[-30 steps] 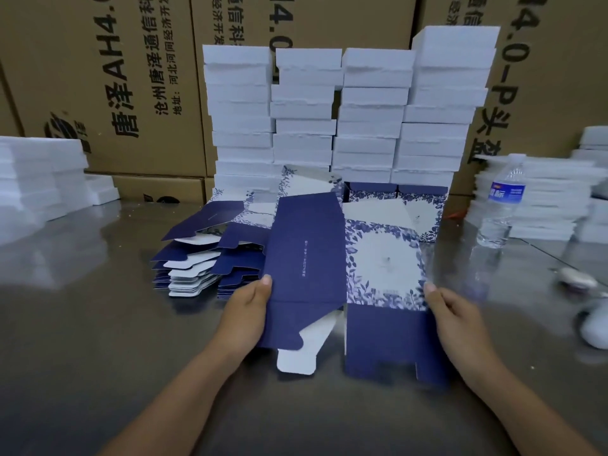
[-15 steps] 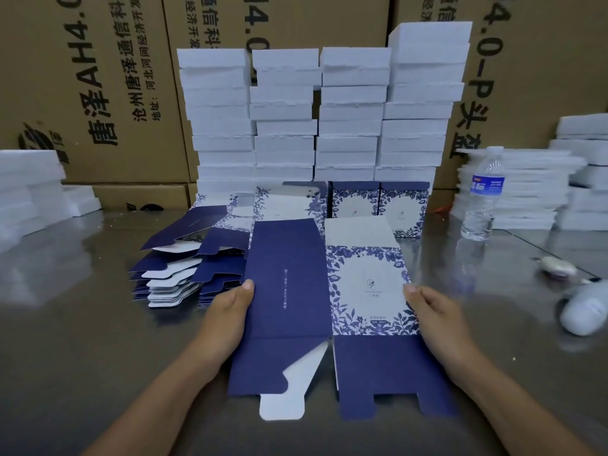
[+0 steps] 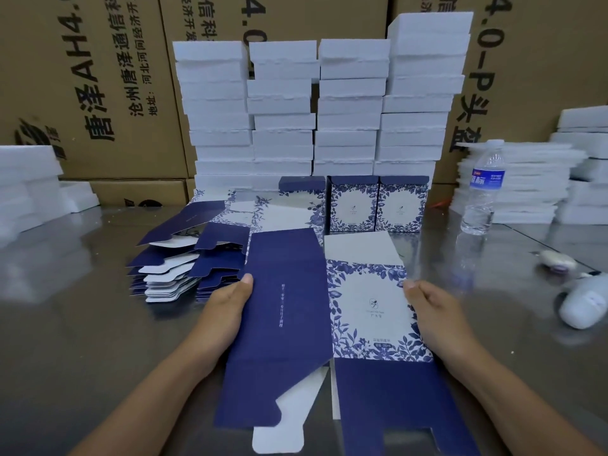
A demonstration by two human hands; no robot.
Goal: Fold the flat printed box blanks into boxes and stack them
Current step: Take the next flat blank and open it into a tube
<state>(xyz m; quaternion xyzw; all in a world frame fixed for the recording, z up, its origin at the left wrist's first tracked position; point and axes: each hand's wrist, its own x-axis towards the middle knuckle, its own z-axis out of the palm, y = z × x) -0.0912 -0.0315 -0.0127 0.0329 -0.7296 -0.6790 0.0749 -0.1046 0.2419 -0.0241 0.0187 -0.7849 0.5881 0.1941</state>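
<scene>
From the head camera we see a partly opened box blank [image 3: 289, 324] held low over the shiny metal table [image 3: 65, 340], close in front of us. Its navy panel is on the left and its flower-printed panel on the right, with the bottom flaps hanging toward us. The left hand [image 3: 227, 311] grips the navy panel's left edge, thumb on top and fingers hidden beneath. The right hand [image 3: 434, 317] pinches the printed panel's right edge in the same way.

Just left of the blank lies a fanned pile of flat blanks [image 3: 171, 274]. Behind it stand folded boxes [image 3: 378, 205], side by side against tall stacks of white foam trays [image 3: 316, 110]. A water bottle [image 3: 482, 189] stands well to the right. The blurred white thing [image 3: 582, 304] near the right edge could be a small tool; we cannot tell.
</scene>
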